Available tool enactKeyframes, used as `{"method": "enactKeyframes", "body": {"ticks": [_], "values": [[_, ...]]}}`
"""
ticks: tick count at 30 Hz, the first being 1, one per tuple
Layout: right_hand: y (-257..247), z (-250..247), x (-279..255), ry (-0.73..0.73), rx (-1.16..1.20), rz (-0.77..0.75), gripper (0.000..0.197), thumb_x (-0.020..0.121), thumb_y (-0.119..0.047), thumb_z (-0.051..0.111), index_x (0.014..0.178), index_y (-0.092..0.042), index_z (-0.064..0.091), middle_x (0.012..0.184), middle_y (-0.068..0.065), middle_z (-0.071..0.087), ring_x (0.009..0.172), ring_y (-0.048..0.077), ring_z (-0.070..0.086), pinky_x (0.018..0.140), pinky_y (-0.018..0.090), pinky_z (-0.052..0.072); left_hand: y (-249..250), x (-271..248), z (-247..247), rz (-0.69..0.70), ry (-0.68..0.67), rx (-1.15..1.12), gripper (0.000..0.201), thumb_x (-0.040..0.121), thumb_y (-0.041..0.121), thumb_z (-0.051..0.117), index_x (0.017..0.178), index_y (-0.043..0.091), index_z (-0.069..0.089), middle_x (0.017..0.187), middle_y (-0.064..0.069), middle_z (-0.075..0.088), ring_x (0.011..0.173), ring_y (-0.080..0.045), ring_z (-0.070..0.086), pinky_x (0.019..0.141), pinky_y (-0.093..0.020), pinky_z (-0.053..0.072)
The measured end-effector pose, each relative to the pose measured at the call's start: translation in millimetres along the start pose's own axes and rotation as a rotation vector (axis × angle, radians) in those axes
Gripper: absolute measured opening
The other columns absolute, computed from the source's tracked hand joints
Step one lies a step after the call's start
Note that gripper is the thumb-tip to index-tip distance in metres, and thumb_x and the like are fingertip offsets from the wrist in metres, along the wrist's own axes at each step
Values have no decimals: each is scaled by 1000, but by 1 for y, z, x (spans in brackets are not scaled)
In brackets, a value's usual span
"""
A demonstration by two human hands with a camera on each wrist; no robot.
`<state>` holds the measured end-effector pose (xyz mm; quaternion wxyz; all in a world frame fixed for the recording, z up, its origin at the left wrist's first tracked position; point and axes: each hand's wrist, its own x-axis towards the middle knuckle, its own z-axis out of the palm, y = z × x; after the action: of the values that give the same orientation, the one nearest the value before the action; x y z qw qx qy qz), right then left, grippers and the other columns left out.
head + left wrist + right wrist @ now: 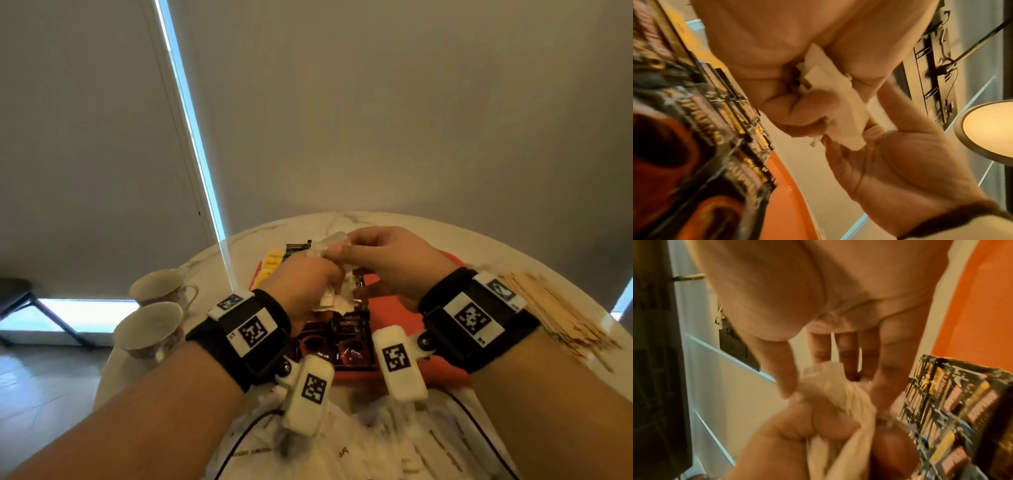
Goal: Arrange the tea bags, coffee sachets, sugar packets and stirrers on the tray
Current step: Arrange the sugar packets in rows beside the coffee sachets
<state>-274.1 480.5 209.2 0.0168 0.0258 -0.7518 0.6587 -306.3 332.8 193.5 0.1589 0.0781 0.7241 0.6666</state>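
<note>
Sugar packets, small white paper sachets, bunched above the orange plastic tray, probably light and crushable: left hand fists them, right hand pinches their tops

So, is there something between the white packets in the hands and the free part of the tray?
Nothing visible. Both hands hold the white packets above the orange tray; its bare part lies just below, beside the dark coffee sachets.
</note>
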Motion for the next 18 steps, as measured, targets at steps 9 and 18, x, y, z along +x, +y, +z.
{"method": "enactKeyframes", "body": {"ticks": [9,18], "values": [[12,-8,33,77,-69,9,10,92,-9,70,97,-4,78,100,20,76,85,27,72,83,42,62,-3,20,-3,-126,-148,-321,19,93,6,61,111,6,66,84,-10,63,71,-18,59,42,-21,47],[30,-1,38,69,161,-64,28,83,3,75,110,-5,72,110,15,74,93,26,75,80,33,61,-15,36,-8,-71,109,-434,14,98,26,67,104,14,71,78,-6,71,59,-15,63,40,-20,42]]}}
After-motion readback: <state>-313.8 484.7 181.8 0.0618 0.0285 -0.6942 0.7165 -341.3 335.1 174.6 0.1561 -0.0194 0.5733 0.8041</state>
